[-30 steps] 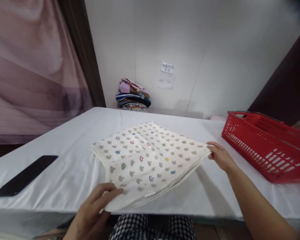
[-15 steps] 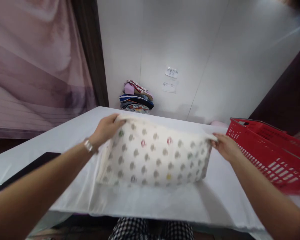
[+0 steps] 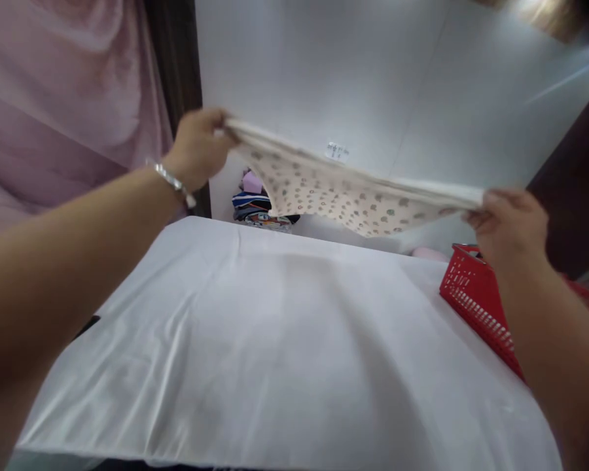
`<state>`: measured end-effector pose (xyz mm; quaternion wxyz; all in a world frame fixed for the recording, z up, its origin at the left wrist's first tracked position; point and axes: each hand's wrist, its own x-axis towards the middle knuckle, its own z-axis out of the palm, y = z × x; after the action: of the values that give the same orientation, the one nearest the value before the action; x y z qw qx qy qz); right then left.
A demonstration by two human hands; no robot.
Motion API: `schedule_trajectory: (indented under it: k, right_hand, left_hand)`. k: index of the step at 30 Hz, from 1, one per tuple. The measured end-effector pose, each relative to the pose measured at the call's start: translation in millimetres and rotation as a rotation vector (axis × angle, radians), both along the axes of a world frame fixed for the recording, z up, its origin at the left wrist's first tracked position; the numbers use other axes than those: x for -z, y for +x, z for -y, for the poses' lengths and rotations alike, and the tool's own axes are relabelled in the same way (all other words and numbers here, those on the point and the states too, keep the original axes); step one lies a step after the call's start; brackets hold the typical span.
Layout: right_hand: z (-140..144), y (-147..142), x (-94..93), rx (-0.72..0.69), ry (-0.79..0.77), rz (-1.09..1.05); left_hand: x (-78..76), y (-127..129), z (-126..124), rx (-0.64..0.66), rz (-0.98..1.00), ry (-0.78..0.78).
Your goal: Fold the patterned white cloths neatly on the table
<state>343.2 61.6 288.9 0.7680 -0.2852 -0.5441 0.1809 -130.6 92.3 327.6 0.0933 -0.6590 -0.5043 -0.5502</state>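
Observation:
A cream cloth garment [image 3: 343, 196] with small printed figures is stretched in the air above the far side of the table; its exact kind I cannot make out. My left hand [image 3: 201, 147] is closed on its upper left corner, and a bracelet circles that wrist. At the other end my right hand [image 3: 510, 219] pinches the right corner, lower than the left one. The upper edge runs taut between both hands, while the printed part billows away toward the wall. Motion blurs the fingers slightly.
A white cloth with creases covers the table [image 3: 285, 340]. On the right stands a red plastic basket [image 3: 471, 294], partly behind my right forearm. A pile of folded fabrics [image 3: 255, 203] sits by the wall. Pink curtain [image 3: 69, 98] hangs at left.
Both hands have risen from near the tabletop and moved farther apart, lifting the printed garment off the table. It now swings out toward the wall, and its top edge is stretched.

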Motion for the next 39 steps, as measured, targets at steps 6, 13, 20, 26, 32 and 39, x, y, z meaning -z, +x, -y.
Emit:
schedule_trajectory:
  k: [6,13,20,26,32,39]
  right_hand:
    - [41.6,9.1,189.6,-0.035,-0.789,-0.023]
    - [87.5,8.9,292.6,-0.016,-1.055,-0.015]
    - [105.6,16.9,301.6,0.086,-1.089,0.240]
    - [117.4,20.1,317.7,0.264,-0.970,0.511]
    - [127.2,26.2,318.4,0.397,-0.965,0.718]
    - [111.5,8.8,305.0,0.478,-0.728,1.247]
  left_hand:
    - [222.9,-10.2,33.5,0.220,-0.429,-0.284]
    - [333.4,-4.4,73.1,0.193,-0.425,-0.449]
    - [334.7,-10.2,97.5,0.151,-0.469,-0.461]
    - [337.7,-5.1,112.9,0.149,-0.510,-0.474]
    - [327.6,-1.0,125.7,0.134,-0.515,-0.453]
    - [310.3,-8.3,122.9,0.338,-0.495,-0.675]
